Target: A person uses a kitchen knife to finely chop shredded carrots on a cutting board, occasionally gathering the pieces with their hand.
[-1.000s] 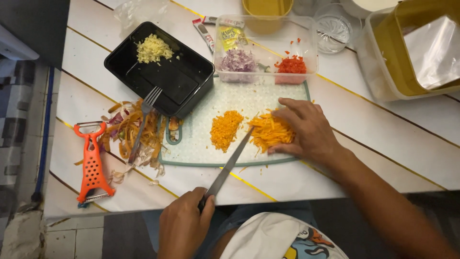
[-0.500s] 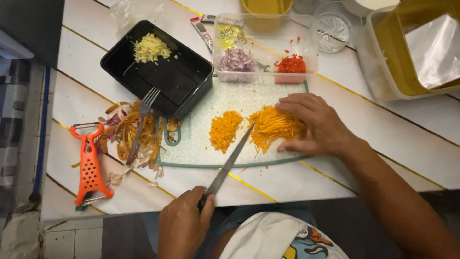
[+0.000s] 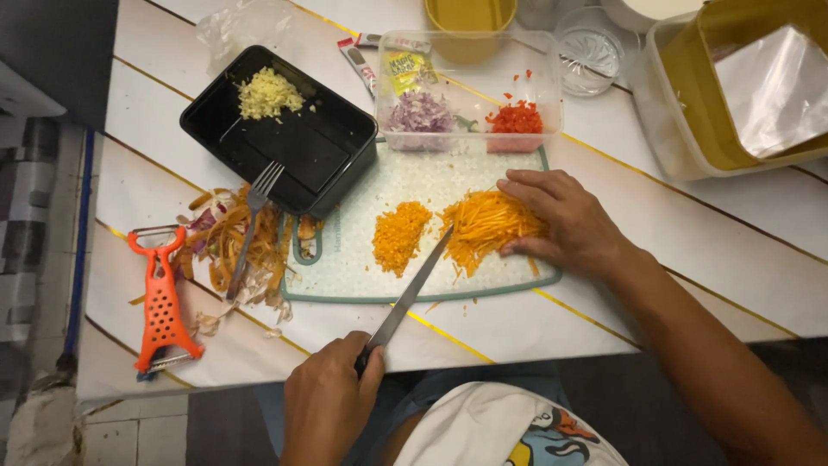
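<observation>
Left hand (image 3: 328, 406) grips knife (image 3: 412, 289) | blade diagonal, tip toward carrot strips (image 3: 487, 226) | right hand (image 3: 573, 224) seemingly flat on them

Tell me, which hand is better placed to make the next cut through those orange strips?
Probably the left. The left hand already grips the knife, whose blade tip lies against the orange strips. The right hand rests flat on the pile, steadying it, with no tool.

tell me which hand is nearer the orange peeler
Left. The left hand, gripping the knife handle at the table's near edge, sits just right of the orange peeler. The right hand rests on the carrot strips on the cutting board, much farther away.
</observation>
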